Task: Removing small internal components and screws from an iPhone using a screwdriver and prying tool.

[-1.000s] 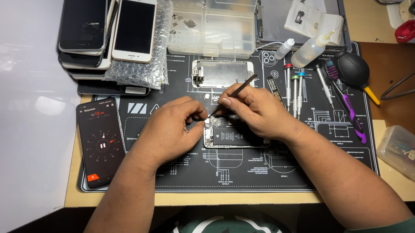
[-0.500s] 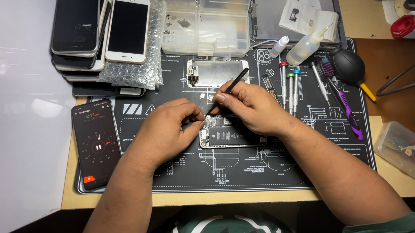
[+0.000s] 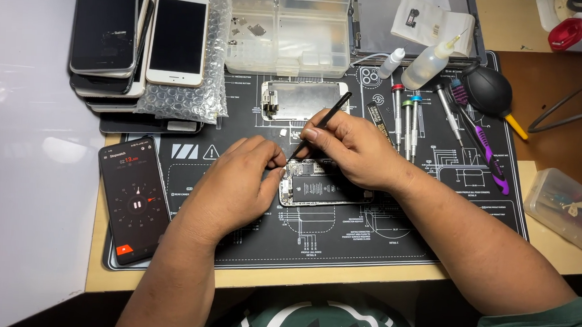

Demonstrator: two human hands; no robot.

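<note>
Spudger tip meeting opened phone

Opened phone (image 3: 323, 188) is lying on black repair mat (image 3: 340, 232), mid-mat, betw. both hands. Right hand (image 3: 355, 150) is pinching black spudger (image 3: 323, 122) pen-style, tip angling down to phone's top-left edge. Left hand (image 3: 233, 187) is resting just left of phone, thumb & forefinger closing at that same corner; what's betw. them is too small to tell. Detached screen (image 3: 304, 99) is lying just beyond; screwdrivers (image 3: 406, 120) to the right.
</note>
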